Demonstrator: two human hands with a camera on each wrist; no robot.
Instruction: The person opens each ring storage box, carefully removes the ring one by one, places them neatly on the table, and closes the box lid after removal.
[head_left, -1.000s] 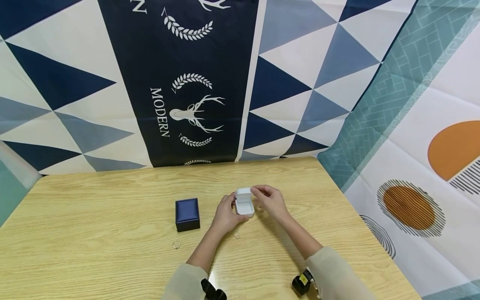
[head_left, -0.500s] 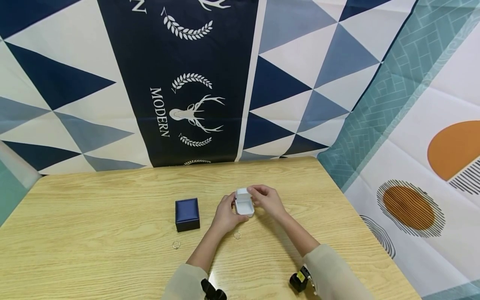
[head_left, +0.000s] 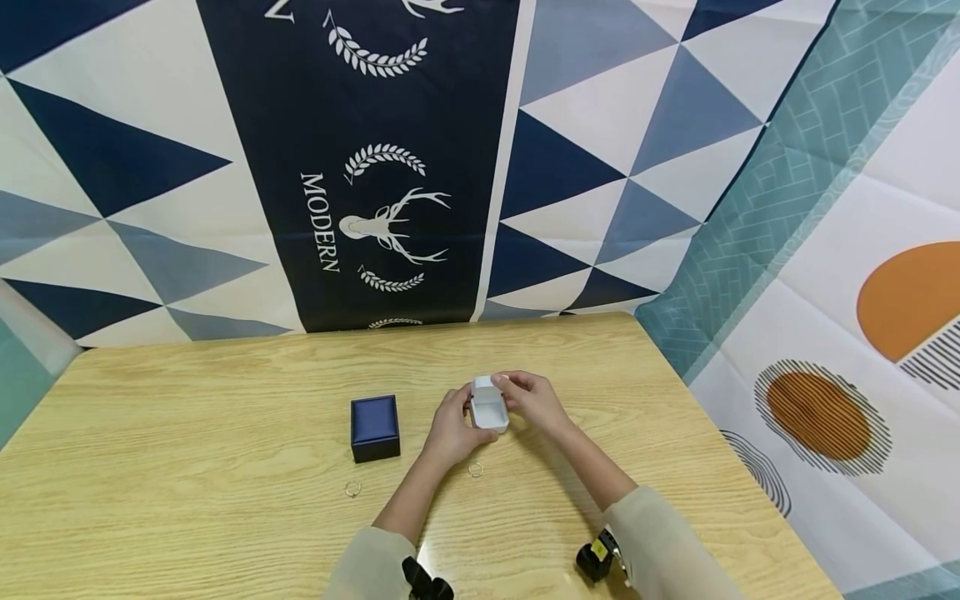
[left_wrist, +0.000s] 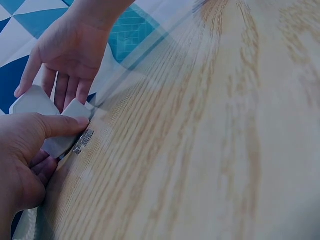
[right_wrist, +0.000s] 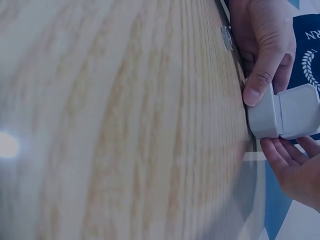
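Note:
A small white ring box (head_left: 489, 412) stands on the table with its lid raised and its bare white inside facing up. My left hand (head_left: 450, 429) grips the base from the left, thumb along the front edge. At the lid's upper right is my right hand (head_left: 536, 404), thumb on the lid and the other fingers along the box's right side. The left wrist view shows the right fingers (left_wrist: 62, 87) fairly straight beside the box. A thin ring (head_left: 476, 470) lies just in front of the left hand; the right wrist view shows the band (right_wrist: 226, 38) with small stones.
A dark blue box (head_left: 375, 421) with a closed lid stands left of the left hand. Another thin ring (head_left: 352, 489) lies in front of it. The wooden table (head_left: 187, 417) ends at a patterned cloth backdrop (head_left: 390, 125) behind and another at the right.
My right hand has shifted slightly left, its thumb now further over the lid's top edge. The left hand, the blue box and both rings stay in place.

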